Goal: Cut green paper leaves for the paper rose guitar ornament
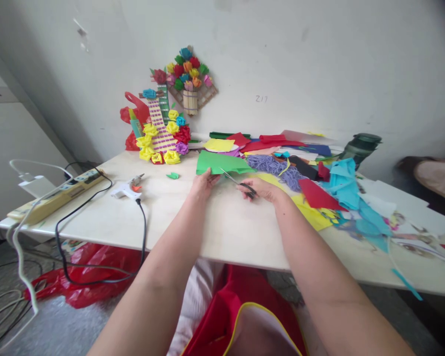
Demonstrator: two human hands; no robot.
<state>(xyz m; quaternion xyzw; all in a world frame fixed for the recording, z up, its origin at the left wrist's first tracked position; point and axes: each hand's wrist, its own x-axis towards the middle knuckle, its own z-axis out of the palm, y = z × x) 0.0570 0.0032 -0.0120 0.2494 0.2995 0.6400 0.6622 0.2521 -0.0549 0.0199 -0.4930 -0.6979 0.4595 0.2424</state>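
Note:
My left hand [206,182] grips the lower left edge of a sheet of green paper [222,162], thumb on top. In my right hand [257,190] is a pair of scissors [247,189] with dark handles. Their blades point up and left and meet the paper's lower edge; whether they are parted there is too small to tell. A small green paper leaf [173,175] lies on the table to the left of my hands. Purple crinkled strips [270,167] lie just beyond my right hand.
At left are a glue gun [126,188] with a black cord and a power strip [59,195]. Paper flowers [170,133] stand at the back. Red paper [321,194], blue crepe paper [344,183] and a dark bottle [361,148] crowd the right. A red bag [92,269] lies below the table.

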